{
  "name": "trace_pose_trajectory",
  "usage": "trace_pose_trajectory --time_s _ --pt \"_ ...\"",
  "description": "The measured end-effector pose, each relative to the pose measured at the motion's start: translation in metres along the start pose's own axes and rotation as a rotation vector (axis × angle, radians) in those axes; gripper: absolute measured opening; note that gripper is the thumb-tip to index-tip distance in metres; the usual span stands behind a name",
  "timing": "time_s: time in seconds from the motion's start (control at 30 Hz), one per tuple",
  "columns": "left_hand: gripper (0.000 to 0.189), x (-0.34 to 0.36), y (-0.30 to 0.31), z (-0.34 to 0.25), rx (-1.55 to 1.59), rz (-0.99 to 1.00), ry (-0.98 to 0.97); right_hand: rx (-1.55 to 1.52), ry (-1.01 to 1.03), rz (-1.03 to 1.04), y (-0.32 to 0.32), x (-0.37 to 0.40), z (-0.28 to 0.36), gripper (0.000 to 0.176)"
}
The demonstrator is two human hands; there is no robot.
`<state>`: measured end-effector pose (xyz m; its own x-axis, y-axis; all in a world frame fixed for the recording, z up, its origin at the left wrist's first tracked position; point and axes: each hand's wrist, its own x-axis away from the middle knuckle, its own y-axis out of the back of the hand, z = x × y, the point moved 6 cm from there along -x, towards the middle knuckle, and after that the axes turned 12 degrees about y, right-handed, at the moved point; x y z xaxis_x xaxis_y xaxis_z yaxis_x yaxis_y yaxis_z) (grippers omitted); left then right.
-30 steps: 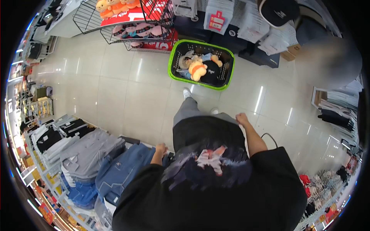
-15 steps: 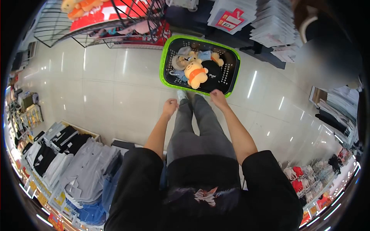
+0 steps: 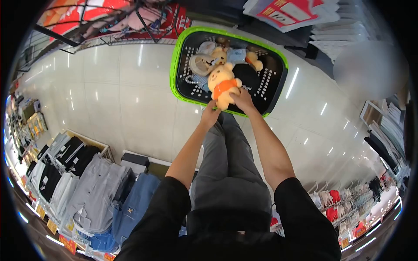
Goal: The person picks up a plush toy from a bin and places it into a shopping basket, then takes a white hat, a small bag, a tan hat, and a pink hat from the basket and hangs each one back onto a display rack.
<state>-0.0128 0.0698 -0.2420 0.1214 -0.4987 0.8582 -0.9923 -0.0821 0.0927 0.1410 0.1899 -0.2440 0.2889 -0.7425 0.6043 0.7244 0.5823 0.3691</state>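
Note:
A shopping basket (image 3: 174, 71), black with a bright green rim, stands on the floor in front of my feet. A yellow plush bear (image 3: 223, 85) in an orange top lies at the near side of the basket, its head pointing away from me. My right hand (image 3: 244, 101) grips the bear's lower right side. At its lower left, my left hand (image 3: 210, 114) has its fingers closed at the bear's leg, beside the green rim. Behind the bear are a beige cap (image 3: 200, 65), a black cap (image 3: 246, 76) with white lettering and more plush toys (image 3: 257, 63).
A black wire rack (image 3: 82, 26) with plush goods stands at upper left. Packaged goods (image 3: 296, 13) with red price signs hang at upper right. Folded clothes (image 3: 91, 191) lie on a display at lower left. A blurred round patch (image 3: 370, 69) covers something at right.
Both hands have moved forward into the near side of the basket and taken hold of the plush bear. My view has come closer to the basket.

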Motion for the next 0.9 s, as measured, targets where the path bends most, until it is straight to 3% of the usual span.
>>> trace_pose_trajectory --time_s 0.03,0.1,0.17,0.23,0.3,0.43,0.63,0.73,0.9 --pt "0.041 0.005 0.001 0.013 0.135 0.088 0.082 0.021 -0.010 0.004 0.011 0.012 0.009 0.051" --pt "0.030 0.023 0.008 0.027 -0.005 0.141 0.222 -0.019 -0.066 0.083 0.024 0.031 0.012 0.049" --pt "0.029 0.067 0.019 0.012 -0.051 0.112 0.190 -0.164 -0.100 0.078 0.027 0.054 0.000 0.044" --pt "0.032 0.084 0.022 0.027 -0.013 0.129 0.106 -0.322 -0.157 0.109 0.029 0.087 0.010 0.029" --pt "0.037 0.148 0.030 -0.004 0.180 0.149 0.450 -0.471 -0.293 0.217 0.028 0.129 0.045 0.024" --pt "0.042 0.200 0.046 0.019 0.435 0.237 0.556 -0.626 -0.320 0.392 -0.005 0.199 0.095 0.025" --pt "0.037 0.247 0.133 0.051 0.800 0.358 0.464 -0.586 -0.387 0.630 -0.079 0.250 0.147 0.032" --pt "0.015 0.250 0.220 0.043 0.491 0.272 0.273 -0.415 -0.350 0.777 -0.115 0.251 0.202 0.036" --pt "0.010 0.278 0.342 -0.020 0.480 0.170 -0.043 -0.348 -0.146 0.930 -0.195 0.228 0.293 0.054"
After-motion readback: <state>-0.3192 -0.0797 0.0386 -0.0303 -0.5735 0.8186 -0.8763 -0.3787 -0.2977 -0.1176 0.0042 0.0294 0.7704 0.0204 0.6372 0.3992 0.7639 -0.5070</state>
